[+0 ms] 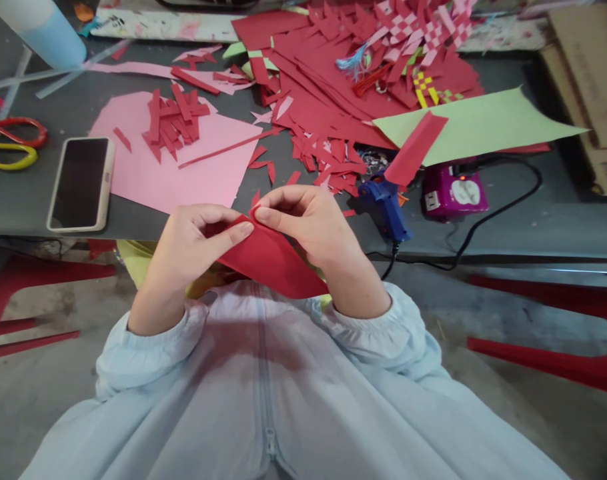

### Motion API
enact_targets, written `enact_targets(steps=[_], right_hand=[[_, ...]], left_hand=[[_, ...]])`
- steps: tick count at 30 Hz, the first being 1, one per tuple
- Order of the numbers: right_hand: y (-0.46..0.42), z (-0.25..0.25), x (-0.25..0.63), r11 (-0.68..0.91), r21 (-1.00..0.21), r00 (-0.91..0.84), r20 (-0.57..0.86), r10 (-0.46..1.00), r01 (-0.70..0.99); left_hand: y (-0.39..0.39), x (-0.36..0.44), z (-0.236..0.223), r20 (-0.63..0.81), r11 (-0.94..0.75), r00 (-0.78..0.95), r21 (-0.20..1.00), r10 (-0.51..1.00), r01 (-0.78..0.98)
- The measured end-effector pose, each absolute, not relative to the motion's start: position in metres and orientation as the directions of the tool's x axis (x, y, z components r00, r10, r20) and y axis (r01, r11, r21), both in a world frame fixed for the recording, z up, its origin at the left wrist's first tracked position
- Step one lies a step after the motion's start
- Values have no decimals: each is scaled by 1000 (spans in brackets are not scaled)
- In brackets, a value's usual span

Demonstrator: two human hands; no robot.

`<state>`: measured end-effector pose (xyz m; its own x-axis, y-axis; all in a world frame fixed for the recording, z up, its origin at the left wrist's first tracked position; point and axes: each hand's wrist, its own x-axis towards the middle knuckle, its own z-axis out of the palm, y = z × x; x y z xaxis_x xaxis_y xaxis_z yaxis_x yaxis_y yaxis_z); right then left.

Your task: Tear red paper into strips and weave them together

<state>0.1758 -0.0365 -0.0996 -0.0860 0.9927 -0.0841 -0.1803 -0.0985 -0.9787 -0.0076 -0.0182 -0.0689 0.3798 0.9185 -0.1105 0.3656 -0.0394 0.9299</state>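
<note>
A piece of red paper (278, 263) is held up between both hands in front of my jacket, just off the table's front edge. My left hand (191, 243) pinches its upper edge between thumb and fingers. Close beside it, my right hand (308, 220) grips the same edge, and the paper is bent up at the fingertips. The lower part of the sheet hangs towards my right wrist. Beyond my hands lie loose red paper scraps (328, 157) and a pink sheet (183, 177) bearing a pile of short red strips (176, 123).
A blue glue gun (386, 207) with a red strip across it stands right, near a purple power box (453, 193) and its black cable. Left are a phone (81, 183) and scissors (18, 143). Red sheets (323, 80), woven paper pieces (403, 27) and a green sheet (473, 123) lie behind.
</note>
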Motion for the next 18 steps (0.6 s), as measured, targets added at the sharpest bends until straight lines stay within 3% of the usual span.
enact_targets(steps=[5, 18], right_hand=[[-34, -94, 183, -125, -989, -141, -112, 984, -85], [-30, -83, 189, -39, -992, -190, -62, 980, 123]], left_hand=[[-16, -8, -68, -201, -23, 448, 895, 871, 446], [-17, -6, -70, -150, -46, 442, 914, 884, 402]])
